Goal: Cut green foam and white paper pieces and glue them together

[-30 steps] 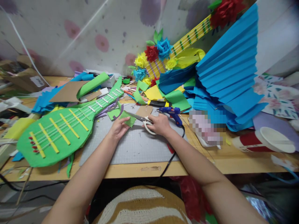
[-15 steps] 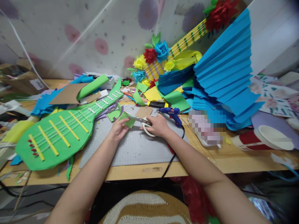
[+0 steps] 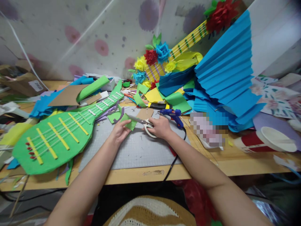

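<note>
My left hand [image 3: 119,131] pinches a small green paper piece [image 3: 129,121] above the grey cutting mat [image 3: 138,150]. In my right hand [image 3: 160,127] are white-handled scissors [image 3: 144,123], fingers through the loops, and the blades reach left into the green piece. Both hands hover at the mat's far middle. A blue glue gun [image 3: 173,114] lies just behind my right hand, its black cord running under my right forearm.
A green paper guitar [image 3: 58,133] lies on the left of the wooden table [image 3: 235,161]. Blue pleated paper [image 3: 225,72], a yellow flower-decked guitar [image 3: 169,53] and coloured paper scraps crowd the back. A red paper cup [image 3: 261,142] lies on its side at right.
The hands, scissors and green piece stay almost where they were. The view has shifted slightly, so the green guitar sits a bit lower and further left.
</note>
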`<state>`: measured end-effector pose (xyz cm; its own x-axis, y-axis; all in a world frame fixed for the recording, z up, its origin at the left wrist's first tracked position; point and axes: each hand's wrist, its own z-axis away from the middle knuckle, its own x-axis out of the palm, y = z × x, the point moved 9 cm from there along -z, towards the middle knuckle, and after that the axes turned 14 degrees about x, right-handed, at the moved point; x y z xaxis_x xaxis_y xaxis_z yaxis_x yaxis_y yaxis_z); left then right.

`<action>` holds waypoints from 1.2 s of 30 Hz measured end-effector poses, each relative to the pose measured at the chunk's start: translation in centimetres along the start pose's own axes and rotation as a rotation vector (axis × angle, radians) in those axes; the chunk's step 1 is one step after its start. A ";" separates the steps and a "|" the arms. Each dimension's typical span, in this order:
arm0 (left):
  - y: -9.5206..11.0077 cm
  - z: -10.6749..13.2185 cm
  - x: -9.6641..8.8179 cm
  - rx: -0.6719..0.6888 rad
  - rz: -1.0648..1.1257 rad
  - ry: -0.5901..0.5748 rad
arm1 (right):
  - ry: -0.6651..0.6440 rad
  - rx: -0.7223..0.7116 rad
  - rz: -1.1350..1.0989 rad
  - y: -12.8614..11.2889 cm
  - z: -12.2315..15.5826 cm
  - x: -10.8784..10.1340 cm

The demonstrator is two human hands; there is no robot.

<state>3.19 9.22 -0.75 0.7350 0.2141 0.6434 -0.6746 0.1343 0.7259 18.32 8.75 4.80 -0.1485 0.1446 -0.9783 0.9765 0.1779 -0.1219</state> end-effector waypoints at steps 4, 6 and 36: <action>0.2 0.1 0.0 0.023 -0.013 -0.001 | -0.036 0.105 0.008 0.5 0.0 0.2; 0.4 0.1 0.2 0.051 -0.025 -0.015 | -0.042 0.202 0.013 1.2 -0.2 0.2; 2.5 -0.8 0.1 0.449 -0.503 -0.086 | 0.558 0.370 -0.717 14.3 1.2 -10.7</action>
<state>1.50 10.39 0.89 0.9674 0.1500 0.2042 -0.1686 -0.2210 0.9606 34.08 8.54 13.35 -0.6851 0.5773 -0.4442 0.5995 0.1005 -0.7940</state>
